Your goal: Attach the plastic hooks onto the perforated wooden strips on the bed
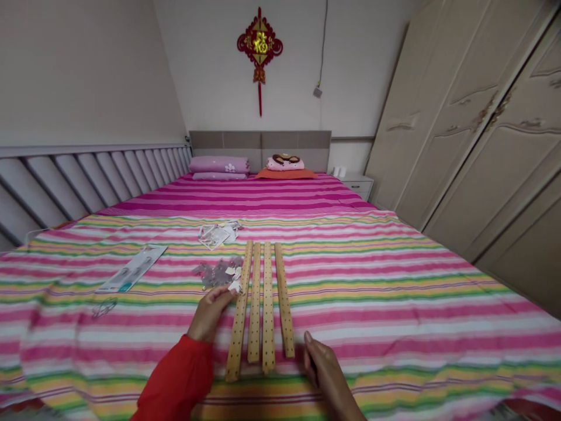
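My left hand (pixel 209 313), in a red sleeve, reaches to the left edge of several long wooden strips with rows of small holes. Its thumb and fingers pinch a small white piece (pixel 235 286) over the leftmost wooden strip (pixel 240 324). Just beyond those fingertips lies a pile of small clear plastic bags (pixel 215 273). My right hand (pixel 326 374) is curled closed near the lower end of the rightmost wooden strip (pixel 284 307), apart from it. Something dark shows between its fingers, too unclear to name. The strips lie side by side, pointing away from me.
Everything lies on a bed with a striped sheet (pixel 372 269). Farther off is a heap of packaging (pixel 218 235). To the left lie a flat clear package (pixel 134 269) and a thin wire-like tangle (pixel 104 307). A railing (pixel 100 175) borders the left side; a wardrobe (pixel 460 117) stands right.
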{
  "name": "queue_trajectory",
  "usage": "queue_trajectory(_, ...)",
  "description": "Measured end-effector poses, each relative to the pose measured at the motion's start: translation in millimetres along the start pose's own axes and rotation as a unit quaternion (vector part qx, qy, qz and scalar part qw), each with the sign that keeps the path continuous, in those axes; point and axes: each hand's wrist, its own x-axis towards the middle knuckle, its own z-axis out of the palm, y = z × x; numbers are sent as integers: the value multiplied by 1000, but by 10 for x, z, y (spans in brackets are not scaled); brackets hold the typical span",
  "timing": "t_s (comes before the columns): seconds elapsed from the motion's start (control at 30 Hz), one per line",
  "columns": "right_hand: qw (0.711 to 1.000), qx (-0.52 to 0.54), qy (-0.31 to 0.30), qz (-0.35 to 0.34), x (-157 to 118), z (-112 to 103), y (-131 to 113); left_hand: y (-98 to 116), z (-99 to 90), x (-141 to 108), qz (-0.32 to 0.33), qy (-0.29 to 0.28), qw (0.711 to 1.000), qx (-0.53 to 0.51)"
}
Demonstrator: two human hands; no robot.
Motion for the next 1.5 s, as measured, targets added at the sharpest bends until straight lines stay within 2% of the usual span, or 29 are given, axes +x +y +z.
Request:
queue_trajectory(0.1,1000,21,-11,-17,30,64,-30,18,165,-299,-54,-73,995,-37)
queue_trajectory(0.2,999,37,-9,-33,92,115,-72,-11,346,-466,-72,-116,990,-40)
queue_trajectory(0.3,997,64,-5,-40,188,148,-116,-31,513,-508,-71,-153,985,-25)
queue_trajectory(0.53,996,68,32,-45,395,146,-201,-38,794,-434,-13,-221,975,35)
queue_trajectory(0.6,996,69,40,-45,412,131,-186,-93,842,-429,-17,-213,976,28)
queue_trajectory(0.77,995,81,44,-24,387,102,-71,-320,902,-467,14,-140,989,39)
queue_trajectory(0.9,994,98,52,-1,365,92,13,-466,908,-495,59,-132,986,87)
queue_trajectory(1.03,993,97,70,9,363,76,64,-482,907,-535,87,-154,968,180)
queue_trajectory(1.23,993,82,76,37,378,65,118,-409,926,-619,149,-154,917,336)
queue_trajectory(1.37,992,75,88,46,389,71,133,-470,927,-623,178,-143,899,375)
queue_trajectory(1.5,992,64,87,57,409,70,138,-539,926,-605,191,-151,893,379)
